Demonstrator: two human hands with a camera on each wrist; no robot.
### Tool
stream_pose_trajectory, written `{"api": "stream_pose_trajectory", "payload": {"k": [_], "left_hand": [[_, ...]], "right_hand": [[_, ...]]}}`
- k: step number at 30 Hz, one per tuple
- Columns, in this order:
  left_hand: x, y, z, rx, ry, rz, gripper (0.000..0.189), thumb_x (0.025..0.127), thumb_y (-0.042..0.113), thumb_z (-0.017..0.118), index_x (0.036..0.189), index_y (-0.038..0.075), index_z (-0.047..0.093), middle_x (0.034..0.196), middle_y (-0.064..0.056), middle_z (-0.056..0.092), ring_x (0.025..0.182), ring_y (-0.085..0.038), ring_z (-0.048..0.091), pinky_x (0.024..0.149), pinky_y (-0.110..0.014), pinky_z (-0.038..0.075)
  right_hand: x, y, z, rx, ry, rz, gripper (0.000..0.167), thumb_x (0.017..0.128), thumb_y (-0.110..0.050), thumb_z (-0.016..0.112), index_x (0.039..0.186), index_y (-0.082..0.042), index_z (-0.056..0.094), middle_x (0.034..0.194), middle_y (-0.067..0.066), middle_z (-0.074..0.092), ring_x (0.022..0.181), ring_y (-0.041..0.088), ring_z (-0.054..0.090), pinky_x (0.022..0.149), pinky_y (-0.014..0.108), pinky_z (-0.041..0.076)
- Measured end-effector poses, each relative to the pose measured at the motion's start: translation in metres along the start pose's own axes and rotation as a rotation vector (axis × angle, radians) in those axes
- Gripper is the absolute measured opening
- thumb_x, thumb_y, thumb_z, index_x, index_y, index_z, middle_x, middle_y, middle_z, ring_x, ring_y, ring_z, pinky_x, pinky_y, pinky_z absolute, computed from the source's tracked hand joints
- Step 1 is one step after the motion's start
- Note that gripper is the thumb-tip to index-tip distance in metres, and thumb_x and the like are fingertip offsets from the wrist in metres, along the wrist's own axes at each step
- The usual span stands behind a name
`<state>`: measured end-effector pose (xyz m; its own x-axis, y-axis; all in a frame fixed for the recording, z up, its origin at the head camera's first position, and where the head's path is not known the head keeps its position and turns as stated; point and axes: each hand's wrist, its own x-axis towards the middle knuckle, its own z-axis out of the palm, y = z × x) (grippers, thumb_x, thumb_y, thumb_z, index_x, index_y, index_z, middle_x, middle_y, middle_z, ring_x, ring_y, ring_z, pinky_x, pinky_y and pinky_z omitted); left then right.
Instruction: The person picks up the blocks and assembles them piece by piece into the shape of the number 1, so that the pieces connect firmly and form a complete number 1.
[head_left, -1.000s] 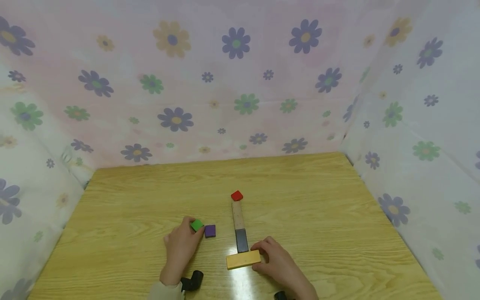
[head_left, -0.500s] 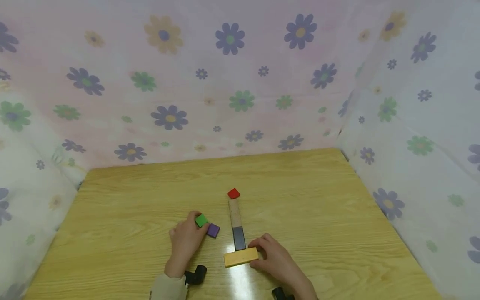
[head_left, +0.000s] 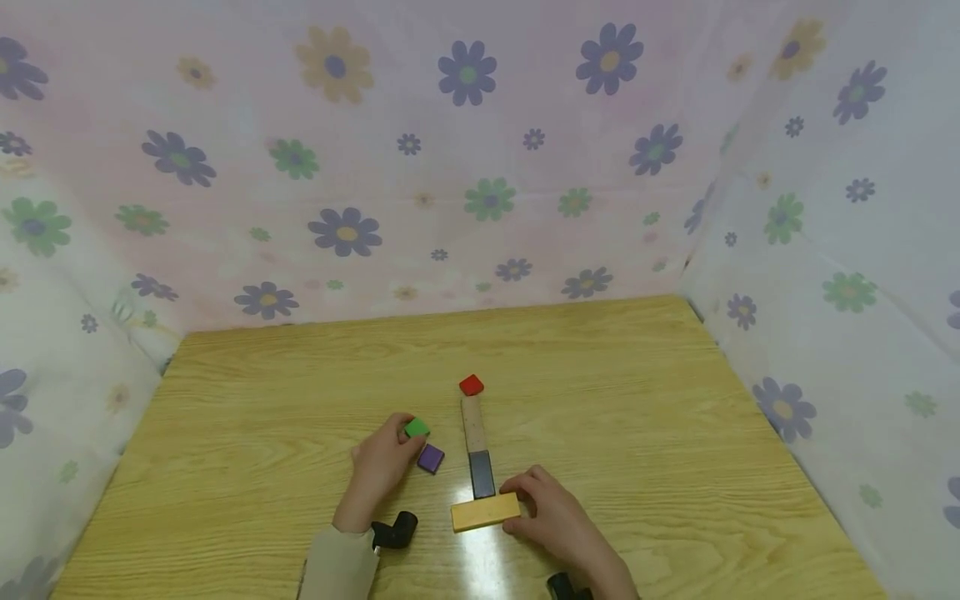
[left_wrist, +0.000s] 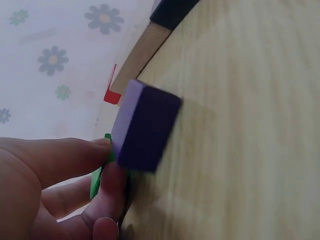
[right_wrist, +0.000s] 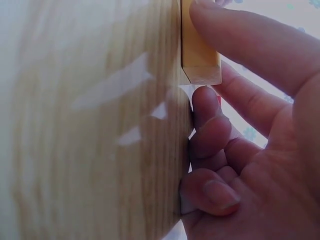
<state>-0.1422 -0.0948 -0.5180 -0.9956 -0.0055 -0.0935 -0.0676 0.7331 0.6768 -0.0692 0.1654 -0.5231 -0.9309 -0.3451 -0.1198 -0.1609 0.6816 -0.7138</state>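
Note:
My left hand (head_left: 384,460) pinches a green block (head_left: 417,427) between thumb and fingers. Just nearer to me lies a purple block (head_left: 431,458), turned at an angle; in the left wrist view this purple block (left_wrist: 147,127) stands in front of the fingertips. My right hand (head_left: 553,515) grips the right end of a long yellow block (head_left: 484,512), thumb on the near side and fingers on the far side. The yellow block lies crosswise at the foot of a line made of a black block (head_left: 482,474), a bare wooden block (head_left: 473,423) and a red block (head_left: 471,384).
The wood-grain table (head_left: 637,392) is bordered by flowered cloth (head_left: 405,183) at the back and sides. Black wrist-camera mounts, such as the left mount (head_left: 397,530), hang close to the tabletop beside both wrists.
My left hand has moved right and farther from me with the green block. The purple block has shifted slightly right and turned. My right hand stays at the yellow block.

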Motion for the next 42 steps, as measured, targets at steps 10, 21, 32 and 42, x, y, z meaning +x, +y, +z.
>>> {"api": "stream_pose_trajectory", "payload": {"k": [10,21,32,42], "left_hand": [[0.025,0.016,-0.001,-0.073,-0.072,-0.044,0.033,0.082,0.030,0.061,0.109,0.011,0.057,0.081,0.004,0.055,0.070,-0.013,0.050,0.073,-0.041,0.024],[0.052,0.020,0.000,-0.141,-0.147,-0.103,0.033,0.082,0.032,0.063,0.108,0.012,0.056,0.098,-0.001,0.058,0.084,-0.017,0.052,0.078,-0.043,0.029],[0.068,0.029,0.000,-0.091,-0.154,-0.142,0.039,0.080,0.037,0.064,0.111,0.017,0.055,0.111,0.000,0.058,0.095,-0.020,0.051,0.085,-0.050,0.020],[0.076,0.031,0.002,-0.120,-0.136,-0.143,0.035,0.083,0.041,0.058,0.109,0.018,0.060,0.111,0.000,0.058,0.099,-0.023,0.050,0.087,-0.053,0.015]], "right_hand": [[0.001,0.001,0.001,0.004,0.002,-0.007,0.037,0.071,-0.036,0.072,0.105,-0.026,0.060,0.091,-0.012,0.046,0.082,0.007,0.045,0.068,0.025,0.038],[0.001,0.001,0.000,-0.012,-0.005,-0.003,0.037,0.071,-0.036,0.072,0.105,-0.026,0.060,0.091,-0.012,0.047,0.085,0.007,0.047,0.070,0.027,0.040],[0.002,0.000,-0.001,-0.005,-0.008,-0.003,0.037,0.072,-0.037,0.071,0.105,-0.025,0.059,0.093,-0.012,0.047,0.085,0.007,0.047,0.070,0.027,0.040],[0.000,0.000,0.000,-0.002,-0.002,-0.008,0.038,0.072,-0.036,0.072,0.106,-0.024,0.059,0.093,-0.011,0.047,0.084,0.007,0.046,0.070,0.027,0.040]]}}
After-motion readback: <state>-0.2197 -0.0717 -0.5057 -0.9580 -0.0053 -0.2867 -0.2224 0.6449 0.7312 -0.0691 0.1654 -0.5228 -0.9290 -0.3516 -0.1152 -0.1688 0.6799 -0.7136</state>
